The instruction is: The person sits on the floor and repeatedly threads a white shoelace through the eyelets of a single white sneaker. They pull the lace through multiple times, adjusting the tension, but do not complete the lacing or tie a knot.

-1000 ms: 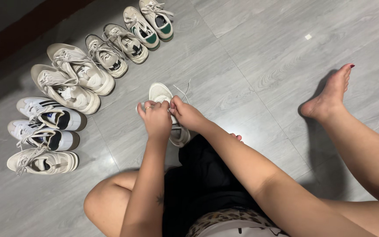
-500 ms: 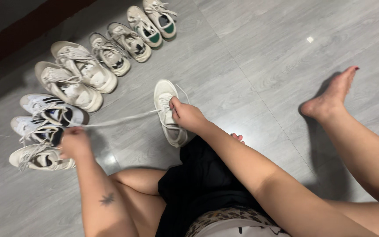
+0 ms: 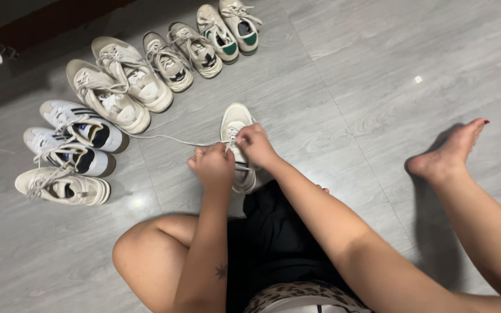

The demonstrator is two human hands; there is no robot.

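Head-camera view: a person seated on the grey plank floor (image 3: 343, 75) works at a white sneaker (image 3: 236, 130) lying at centre frame, its toe toward the top of the picture and its heel toward the person's lap, so the long axis runs nearly straight up and down the frame. The right hand (image 3: 254, 145) sits directly over the shoe's lacing, fingers pinched shut on what appears to be the lace at the eyelets, though the contact itself is hidden by the knuckles. The left hand (image 3: 213, 167), ringed, is just left of and below the shoe, curled closed, seemingly round the same white shoelace (image 3: 163, 139), whose free length trails slack across the floor toward the left, ending near the row of sneakers (image 3: 117, 93) arcing through the upper left. The right hand is the nearer to the eyelets.

Half a second earlier the left arm was stretched far to the left edge of the row, drawing the lace taut; now that hand has come back beside the shoe and the lace lies loose. The right hand has held its place.
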